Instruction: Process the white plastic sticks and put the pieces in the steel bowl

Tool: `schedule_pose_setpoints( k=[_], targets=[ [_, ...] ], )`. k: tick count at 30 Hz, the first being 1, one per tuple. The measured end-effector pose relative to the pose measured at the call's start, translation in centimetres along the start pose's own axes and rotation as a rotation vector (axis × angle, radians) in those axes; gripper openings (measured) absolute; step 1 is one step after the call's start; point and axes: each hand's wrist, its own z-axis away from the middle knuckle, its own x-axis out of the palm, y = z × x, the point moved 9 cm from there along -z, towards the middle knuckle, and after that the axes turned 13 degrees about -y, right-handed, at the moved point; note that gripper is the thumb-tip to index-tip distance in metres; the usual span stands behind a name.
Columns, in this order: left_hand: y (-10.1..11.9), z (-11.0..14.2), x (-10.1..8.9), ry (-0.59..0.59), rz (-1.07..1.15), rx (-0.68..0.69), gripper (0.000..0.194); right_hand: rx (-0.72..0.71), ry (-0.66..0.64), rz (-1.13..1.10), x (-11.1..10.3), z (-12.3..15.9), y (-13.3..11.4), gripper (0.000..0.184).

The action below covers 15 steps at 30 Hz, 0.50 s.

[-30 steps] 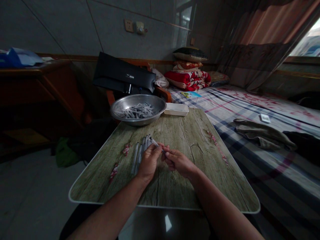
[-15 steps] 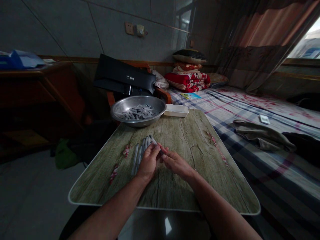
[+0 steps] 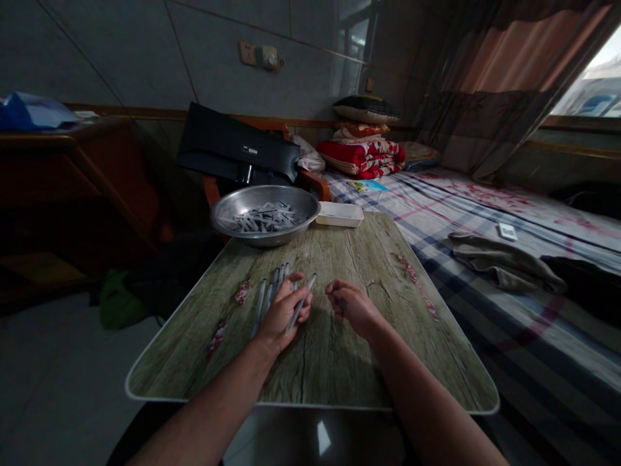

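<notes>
Recording one person seated at a wood-grain surface [image 3: 330, 356], both bare hands over its near half. Left hand [image 3: 284, 312] narrow, fingers curled around one slim grey-white tube [image 3: 301, 302], which angles up and away past the fingertips toward the right hand. Right hand [image 3: 352, 308] loosely curled, holding nothing, just apart from that tube. At least five more matching tubes [image 3: 268, 299] lie side by side on the surface, partly hidden by the left hand, so exact count unclear. Farther off, at the far edge of the surface: one round stainless steel bowl [image 3: 264, 195] holding a heap of short white pieces, too many to count, with one shallow white rectangular tray [image 3: 339, 214] just beside it. Right of the surface, one bed with a checked sheet [image 3: 533, 336] carries one folded olive cloth [image 3: 502, 262] and one small white card [image 3: 507, 231].
</notes>
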Motion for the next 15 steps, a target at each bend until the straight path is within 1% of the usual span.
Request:
schedule_pose_setpoints(
  k=[3, 4, 5, 7, 9, 12, 15],
  targets=[
    [-1.3, -0.2, 0.7, -0.137, 0.105, -0.151, 0.029, 0.022, -0.036, -0.057, 0.4, -0.1, 0.3, 0.018],
    [-1.7, -0.1, 0.9, -0.171, 0.130, -0.199, 0.025, 0.024, -0.037, -0.042, 0.4, -0.1, 0.4, 0.021],
    [-1.9, -0.1, 1.0, -0.196, 0.149, -0.232, 0.022, 0.022, -0.034, -0.004, 0.3, -0.1, 0.4, 0.028],
    [-2.1, 0.0, 1.1, -0.236, 0.171, -0.259, 0.018, 0.007, -0.036, 0.102, 0.2, -0.2, 0.3, 0.046],
    [-2.2, 0.1, 1.4, -0.273, 0.184, -0.271, 0.016, -0.012, -0.061, 0.182, 0.4, -0.2, 0.3, 0.055],
    [-2.3, 0.3, 1.7, -0.324, 0.201, -0.290, 0.015, -0.003, -0.089, 0.213, 0.6, -0.3, 0.7, 0.058],
    [-2.5, 0.4, 1.9, -0.358, 0.222, -0.310, 0.014, 0.041, -0.111, 0.212, 0.8, -0.4, 1.2, 0.057]
  ],
)
